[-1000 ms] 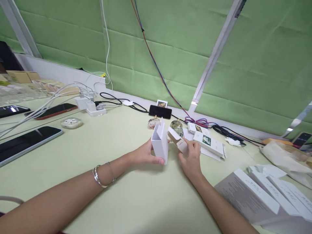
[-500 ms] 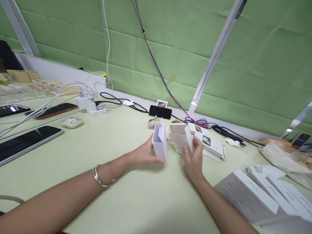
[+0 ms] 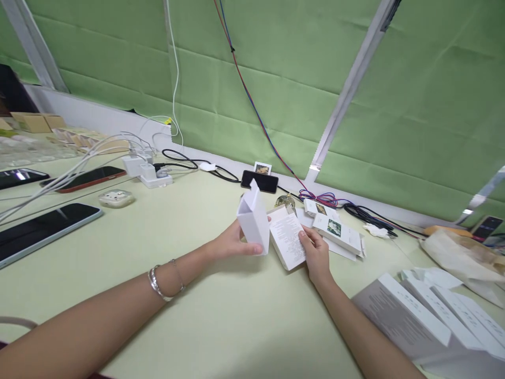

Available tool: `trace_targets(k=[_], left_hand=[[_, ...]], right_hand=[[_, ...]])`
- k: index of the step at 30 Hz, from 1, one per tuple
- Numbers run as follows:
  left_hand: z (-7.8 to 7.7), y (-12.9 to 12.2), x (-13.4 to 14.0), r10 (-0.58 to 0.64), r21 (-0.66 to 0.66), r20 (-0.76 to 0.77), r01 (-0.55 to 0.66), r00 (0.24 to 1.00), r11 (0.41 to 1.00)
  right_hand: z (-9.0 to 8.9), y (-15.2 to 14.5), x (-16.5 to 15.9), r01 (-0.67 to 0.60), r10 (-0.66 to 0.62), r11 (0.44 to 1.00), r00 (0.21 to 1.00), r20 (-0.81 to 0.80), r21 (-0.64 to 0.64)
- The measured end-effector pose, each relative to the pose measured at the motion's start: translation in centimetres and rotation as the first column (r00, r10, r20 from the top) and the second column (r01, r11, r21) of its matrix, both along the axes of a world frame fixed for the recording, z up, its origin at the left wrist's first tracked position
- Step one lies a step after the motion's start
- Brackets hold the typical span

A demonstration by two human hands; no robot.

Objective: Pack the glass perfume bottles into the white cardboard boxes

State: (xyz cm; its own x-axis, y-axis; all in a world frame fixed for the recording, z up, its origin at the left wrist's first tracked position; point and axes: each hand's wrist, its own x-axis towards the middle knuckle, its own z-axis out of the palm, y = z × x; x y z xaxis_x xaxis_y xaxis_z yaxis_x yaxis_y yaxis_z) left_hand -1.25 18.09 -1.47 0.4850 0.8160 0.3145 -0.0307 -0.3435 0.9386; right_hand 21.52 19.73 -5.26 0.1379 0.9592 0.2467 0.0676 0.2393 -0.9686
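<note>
My left hand [image 3: 232, 245] is closed around a plain white open-topped carton [image 3: 254, 221], its thumb pressed on the lower front and a flap standing up at the top. In my right hand [image 3: 315, 255] is a printed white box [image 3: 289, 239], tilted, with small text covering the face toward me; thumb and fingers pinch its right edge. The two cartons are side by side, almost touching. Behind the printed box lies a round gold-and-glass object [image 3: 284, 200], partly hidden. To the right, flat white boxes with pictures [image 3: 335, 231] lie on the table.
Several large white cartons [image 3: 414, 310] stand at the lower right, near crumpled paper [image 3: 465, 258]. A black phone [image 3: 259, 181] leans at the back. More phones [image 3: 51, 229], an earbud case [image 3: 115, 198] and a power strip [image 3: 155, 179] with cables occupy the left.
The printed box has tipped so its text face turns toward me, and its bottom has come nearer. The plain carton has tilted leftward at its top and risen slightly.
</note>
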Motion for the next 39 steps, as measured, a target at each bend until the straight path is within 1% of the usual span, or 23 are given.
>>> trace_targets(k=[2,5,6,8,10,12,14,16,18,20,22,25,27,33,39], left_hand=[[0.4,0.3,-0.2,0.065,0.026,0.094,-0.068,0.993,0.997],[0.6,0.7,-0.4,0.154,0.066,0.207,-0.171,0.966,0.983],[0.6,0.7,-0.4,0.163,0.064,0.223,-0.181,0.961,0.981],[0.4,0.7,-0.3,0.150,0.038,0.223,-0.162,0.963,0.986],[0.2,0.6,-0.2,0.123,0.004,0.195,-0.126,0.973,0.992],[0.0,0.4,-0.2,0.106,-0.024,0.147,-0.104,0.983,0.994],[-0.2,0.3,-0.3,0.109,-0.037,0.079,-0.106,0.991,0.994],[-0.4,0.3,-0.3,0.108,-0.036,0.016,-0.108,0.994,0.994],[-0.5,0.3,-0.3,0.090,-0.025,-0.014,-0.090,0.996,0.996],[-0.6,0.3,-0.3,0.053,-0.012,-0.012,-0.053,0.999,0.999],[-0.6,0.2,-0.3,0.032,-0.004,-0.002,-0.032,0.999,0.999],[-0.7,0.2,-0.4,0.037,-0.010,-0.011,-0.037,0.999,0.999],[-0.8,0.2,-0.5,0.037,-0.019,-0.020,-0.038,0.999,0.999],[-1.2,0.2,-0.7,0.024,-0.003,-0.048,-0.024,0.999,1.000],[-1.1,0.2,-0.6,0.021,0.009,-0.048,-0.021,0.999,1.000]], right_hand=[[-0.1,0.0,-0.1,-0.031,0.031,0.999,0.999,-0.018,-0.039],[0.0,-0.2,-0.3,-0.184,0.181,0.977,0.983,-0.037,-0.107],[0.0,-0.3,-0.4,-0.244,0.240,0.961,0.970,-0.046,-0.130],[0.1,-0.4,-0.5,-0.331,0.324,0.928,0.944,-0.068,-0.168],[0.2,-0.5,-0.5,-0.370,0.359,0.910,0.929,-0.090,-0.189],[0.2,-0.5,-0.5,-0.387,0.372,0.901,0.922,-0.112,-0.195],[0.2,-0.5,-0.4,-0.395,0.369,0.898,0.916,-0.158,-0.194],[0.2,-0.4,-0.4,-0.389,0.345,0.900,0.912,-0.223,-0.197],[0.2,-0.3,-0.4,-0.383,0.319,0.901,0.904,-0.285,-0.204],[0.3,-0.3,-0.3,-0.392,0.311,0.895,0.890,-0.332,-0.213],[0.6,-0.4,-0.3,-0.429,0.329,0.872,0.870,-0.366,-0.236],[0.9,-0.5,-0.3,-0.495,0.382,0.824,0.845,-0.375,-0.276],[0.9,-0.5,-0.2,-0.516,0.402,0.809,0.835,-0.376,-0.281],[0.4,-0.2,-0.1,-0.481,0.356,0.837,0.842,-0.406,-0.262],[0.5,0.0,-0.1,-0.493,0.343,0.821,0.829,-0.442,-0.288]])
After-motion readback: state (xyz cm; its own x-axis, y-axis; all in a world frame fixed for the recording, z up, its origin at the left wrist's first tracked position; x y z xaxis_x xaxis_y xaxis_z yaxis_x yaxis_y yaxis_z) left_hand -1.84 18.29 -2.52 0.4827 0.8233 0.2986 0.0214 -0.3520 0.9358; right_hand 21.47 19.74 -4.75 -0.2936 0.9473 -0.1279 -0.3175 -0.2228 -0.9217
